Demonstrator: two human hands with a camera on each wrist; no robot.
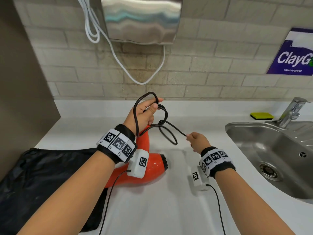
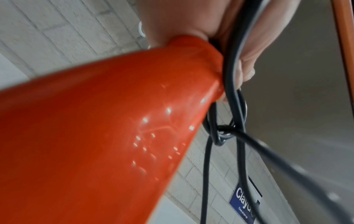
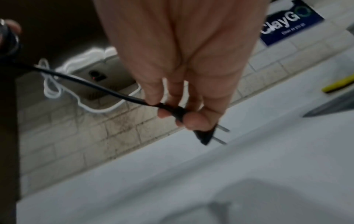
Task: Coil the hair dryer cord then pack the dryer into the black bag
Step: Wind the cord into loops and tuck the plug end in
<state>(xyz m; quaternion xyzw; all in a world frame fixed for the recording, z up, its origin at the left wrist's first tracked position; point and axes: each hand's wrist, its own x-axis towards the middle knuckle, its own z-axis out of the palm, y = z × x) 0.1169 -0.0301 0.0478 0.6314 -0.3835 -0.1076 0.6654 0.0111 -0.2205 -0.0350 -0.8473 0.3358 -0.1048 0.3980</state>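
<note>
An orange hair dryer point(image 1: 149, 164) lies on the white counter point(image 1: 169, 209), its handle point(image 2: 114, 121) pointing away. My left hand point(image 1: 147, 111) holds the handle end and grips several loops of the black cord point(image 1: 165, 131), seen up close as cord point(image 2: 232, 84) against the fingers. My right hand point(image 1: 197, 139) pinches the cord's plug end to the right. In the right wrist view the black two-pin plug point(image 3: 205, 134) sticks out below the fingertips point(image 3: 193, 120). The black bag point(image 1: 42, 180) lies flat at the left, partly under the dryer.
A steel sink point(image 1: 274, 156) with a tap point(image 1: 292, 111) takes up the right side. A yellow sponge point(image 1: 261, 115) rests behind it. A steel hand dryer point(image 1: 142, 19) with a white cable point(image 1: 118, 56) hangs on the brick wall.
</note>
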